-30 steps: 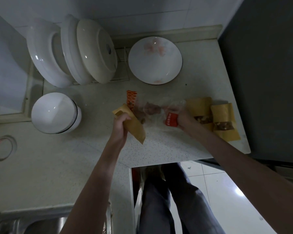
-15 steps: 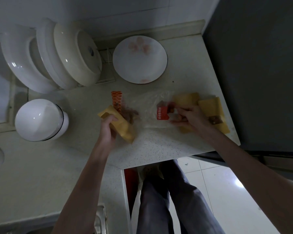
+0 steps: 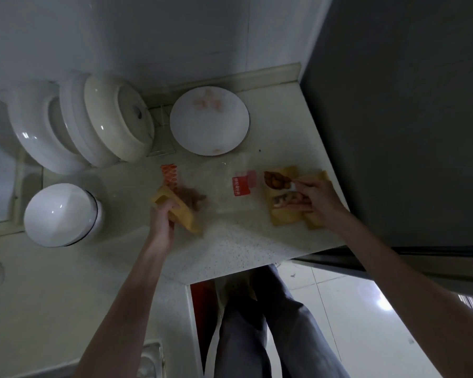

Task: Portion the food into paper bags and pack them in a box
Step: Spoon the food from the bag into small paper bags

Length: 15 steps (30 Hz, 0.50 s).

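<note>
Setting: dim kitchen corner, a pale speckled stone worktop (image 3: 241, 241) running across mid-frame, grey tiled wall above, a dark appliance face filling the right side.

Left grip: the left hand (image 3: 161, 219), centre-left, is clenched round a tan paper bag (image 3: 185, 218) tilted on the worktop, with dark brown food (image 3: 193, 200) blurred at its upper edge; whether that food is inside the mouth or just beside it cannot be told.

Right grip: the right hand (image 3: 316, 197), right of centre, pinches a small white utensil handle (image 3: 293, 186) carrying a heap of brown fried pieces (image 3: 276, 179) above two flat tan paper bags with food-filled windows (image 3: 286, 214) lying side by side.

Between the hands: a crumpled clear plastic wrapper with a red label (image 3: 241, 186) and a red-and-white patterned packet (image 3: 170, 174).

Backdrop: a white round plate with pink smears (image 3: 209, 121) at upper centre, stacked white dishes in a wire rack (image 3: 93, 121) at upper left, an upturned white bowl (image 3: 62, 215) at left.

Box: none visible on the worktop.

Risk, spill: the heap looks loosely piled; carried across the gap to the left bag, pieces could roll off onto the worktop or wrapper.

Risk, bag mouth: held one-handed, the mouth may sag closed and deflect the load.

Risk, edge: the flat bags lie near the worktop's lower right edge; a brush of the forearm could push them off to the floor.
</note>
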### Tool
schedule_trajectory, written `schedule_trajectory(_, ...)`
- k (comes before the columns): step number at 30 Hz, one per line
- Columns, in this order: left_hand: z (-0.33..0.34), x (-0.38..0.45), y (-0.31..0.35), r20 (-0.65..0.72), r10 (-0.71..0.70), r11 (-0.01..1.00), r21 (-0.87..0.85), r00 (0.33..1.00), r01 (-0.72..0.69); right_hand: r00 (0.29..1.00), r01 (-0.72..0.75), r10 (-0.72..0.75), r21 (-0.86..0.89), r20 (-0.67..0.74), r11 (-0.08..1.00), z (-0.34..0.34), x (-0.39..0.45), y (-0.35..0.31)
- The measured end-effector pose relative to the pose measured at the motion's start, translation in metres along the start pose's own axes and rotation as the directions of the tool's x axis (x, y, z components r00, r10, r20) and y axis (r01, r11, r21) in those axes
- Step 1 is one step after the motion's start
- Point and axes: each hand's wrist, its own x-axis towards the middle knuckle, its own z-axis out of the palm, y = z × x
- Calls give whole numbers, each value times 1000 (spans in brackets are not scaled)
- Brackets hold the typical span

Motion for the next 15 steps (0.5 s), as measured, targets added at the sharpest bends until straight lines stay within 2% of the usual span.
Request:
schedule_trajectory(4,3,-24,21,46,81,984,154,996,-88,998,62,-61,-56,10,997,1,-23,-30)
schedule_trajectory(7,12,-49,42,78,204,933,286,976,-218,993,114,-111,-100,41,988,9,-48,-62)
schedule_trajectory(9,24,-70,60,162,319,859,368,934,-357,986,161,-148,-182,84,970,17,-70,-88)
schedule_trajectory(12,43,-111,88,247,481,649,545,841,-531,970,222,-178,-307,164,925,33,-106,-130)
schedule_trajectory(15,55,-153,111,302,540,590,530,786,-609,943,294,-206,-367,261,882,49,-146,-172)
